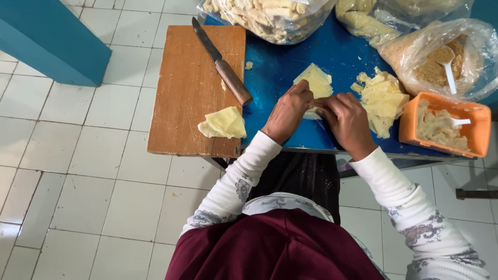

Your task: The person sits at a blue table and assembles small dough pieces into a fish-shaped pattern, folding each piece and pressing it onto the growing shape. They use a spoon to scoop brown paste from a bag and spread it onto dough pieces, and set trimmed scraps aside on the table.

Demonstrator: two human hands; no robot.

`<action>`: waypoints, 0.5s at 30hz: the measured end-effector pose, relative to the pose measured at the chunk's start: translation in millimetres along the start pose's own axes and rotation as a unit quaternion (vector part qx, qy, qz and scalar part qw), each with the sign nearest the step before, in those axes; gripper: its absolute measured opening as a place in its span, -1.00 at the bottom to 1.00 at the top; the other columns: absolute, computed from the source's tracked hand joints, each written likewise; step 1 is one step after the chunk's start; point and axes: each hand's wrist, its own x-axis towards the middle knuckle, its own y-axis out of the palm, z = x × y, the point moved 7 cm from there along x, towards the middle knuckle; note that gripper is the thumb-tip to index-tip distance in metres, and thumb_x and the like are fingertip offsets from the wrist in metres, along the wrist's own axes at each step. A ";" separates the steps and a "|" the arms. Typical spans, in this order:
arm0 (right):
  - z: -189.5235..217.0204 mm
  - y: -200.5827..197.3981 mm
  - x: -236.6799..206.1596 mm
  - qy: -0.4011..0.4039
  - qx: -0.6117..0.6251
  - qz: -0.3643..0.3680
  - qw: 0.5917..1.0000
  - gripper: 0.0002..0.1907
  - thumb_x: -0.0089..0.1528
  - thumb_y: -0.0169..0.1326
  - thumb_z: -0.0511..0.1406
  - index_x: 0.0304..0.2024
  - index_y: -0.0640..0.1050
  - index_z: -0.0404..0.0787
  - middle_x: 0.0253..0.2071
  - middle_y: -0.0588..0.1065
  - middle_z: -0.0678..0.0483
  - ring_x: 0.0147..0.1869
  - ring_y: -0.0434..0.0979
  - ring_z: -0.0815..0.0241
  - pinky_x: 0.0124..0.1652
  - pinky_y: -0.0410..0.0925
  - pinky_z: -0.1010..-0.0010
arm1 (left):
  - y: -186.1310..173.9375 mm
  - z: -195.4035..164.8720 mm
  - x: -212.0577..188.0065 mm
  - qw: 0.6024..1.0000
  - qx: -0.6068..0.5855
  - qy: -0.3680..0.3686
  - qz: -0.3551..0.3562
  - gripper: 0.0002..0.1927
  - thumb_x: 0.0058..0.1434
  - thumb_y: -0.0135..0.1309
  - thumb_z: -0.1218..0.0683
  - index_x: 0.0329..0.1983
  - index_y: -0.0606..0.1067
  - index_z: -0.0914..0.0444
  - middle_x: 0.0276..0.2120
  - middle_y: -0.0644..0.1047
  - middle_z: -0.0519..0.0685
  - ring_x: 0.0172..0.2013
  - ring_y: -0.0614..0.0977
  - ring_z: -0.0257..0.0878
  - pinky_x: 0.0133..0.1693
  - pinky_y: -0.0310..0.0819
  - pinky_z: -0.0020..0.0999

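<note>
A thin, pale yellow pastry sheet (315,83), soft and squarish, lay on the glossy blue table (280,67) at the upper middle of the frame. Its near edge was tucked under the fingers of both hands. The left hand (287,112) and right hand (346,122) were curled knuckles-up, fingertips meeting and pinching the near fold, wrists angled inward from white ribbed sleeves. To the right sat a ragged heap of wrappers (381,101) and an orange plastic tub (445,124) of lumpy filling. To the left, a worn wooden board (187,88) carried a wood-handled knife (222,62) and one folded piece (223,123) at its lower corner.
</note>
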 end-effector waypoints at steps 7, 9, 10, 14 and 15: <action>18.8 -1.2 -5.6 -0.070 -0.146 -0.012 0.987 -0.83 0.27 0.23 -0.35 -0.08 0.64 -0.20 -0.09 0.56 0.11 0.06 0.48 0.08 0.01 0.32 0.23 | -1.9 0.9 -6.1 0.995 0.054 -0.079 -0.005 -0.94 0.27 -0.03 0.34 -0.22 0.41 0.37 -0.18 0.43 0.12 -0.23 0.57 0.12 -0.26 0.47 -0.08; 22.1 -1.0 -8.7 -0.062 -0.175 -0.009 0.983 -0.77 0.25 0.20 -0.35 -0.03 0.64 -0.16 -0.01 0.56 0.13 0.12 0.47 0.10 0.06 0.28 0.21 | -7.6 -9.3 -17.5 0.994 0.060 -0.088 -0.030 -0.91 0.30 -0.03 0.34 -0.14 0.40 0.39 -0.15 0.43 0.13 -0.21 0.57 0.13 -0.28 0.47 -0.07; 23.7 -0.9 -10.0 -0.066 -0.190 -0.008 0.979 -0.74 0.26 0.19 -0.35 0.01 0.64 -0.14 0.04 0.53 0.13 0.15 0.45 0.08 0.09 0.27 0.20 | -10.8 -17.8 -23.6 0.994 0.076 -0.069 -0.047 -0.86 0.28 -0.03 0.35 -0.10 0.39 0.39 -0.13 0.42 0.14 -0.17 0.57 0.13 -0.27 0.48 -0.07; 22.0 3.2 -12.7 -0.062 -0.250 0.012 0.966 -0.61 0.29 0.17 -0.36 0.19 0.60 -0.08 0.26 0.41 0.10 0.24 0.38 0.04 0.17 0.26 0.16 | -10.4 -35.9 -41.2 0.991 0.129 -0.020 -0.041 -0.72 0.27 0.03 0.30 0.06 0.43 0.39 -0.03 0.42 0.15 -0.07 0.58 0.04 -0.17 0.53 -0.12; 19.2 4.5 -11.5 -0.056 -0.265 0.020 0.962 -0.57 0.30 0.17 -0.36 0.24 0.59 -0.07 0.31 0.37 0.09 0.26 0.36 0.03 0.19 0.27 0.15 | -8.6 -38.0 -43.2 0.988 0.152 -0.006 -0.036 -0.67 0.25 0.04 0.29 0.09 0.44 0.37 0.02 0.43 0.13 -0.01 0.58 0.02 -0.10 0.54 -0.15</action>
